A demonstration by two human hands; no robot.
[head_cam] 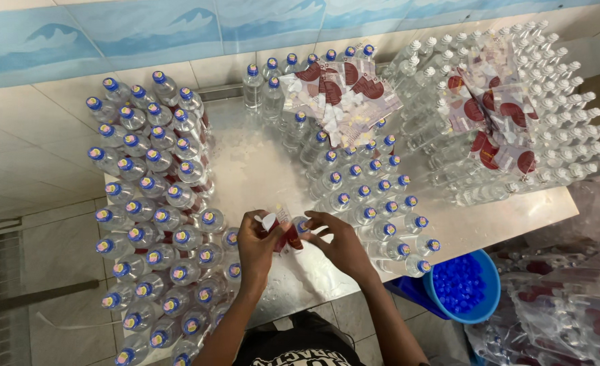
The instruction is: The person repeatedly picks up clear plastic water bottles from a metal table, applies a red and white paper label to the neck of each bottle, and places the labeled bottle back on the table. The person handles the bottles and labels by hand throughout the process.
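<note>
Your left hand [258, 238] is clenched around a small clear bottle [277, 229] with a red label, holding it just above the near edge of the metal surface [259, 169]. Your right hand [340, 240] meets it from the other side, fingers curled on the label end of that same bottle, so both hands grasp it together. The bottle lies tilted between them, its white neck pointing toward your left hand.

To your left stands a dense block of labelled bottles with blue caps [154, 203], packed upright and running from the wall down to the surface's near corner. Just beyond your right hand sits another group of blue-capped bottles [374, 196], also upright. A loose heap of red and white labels [340, 91] rests on top of the bottles at the back. Farther right, uncapped bottles [550, 102] stand in rows with more labels [489, 115] lying on them. Below the surface's edge, near your right forearm, a blue bowl [486, 298] holds loose blue caps [459, 281].
</note>
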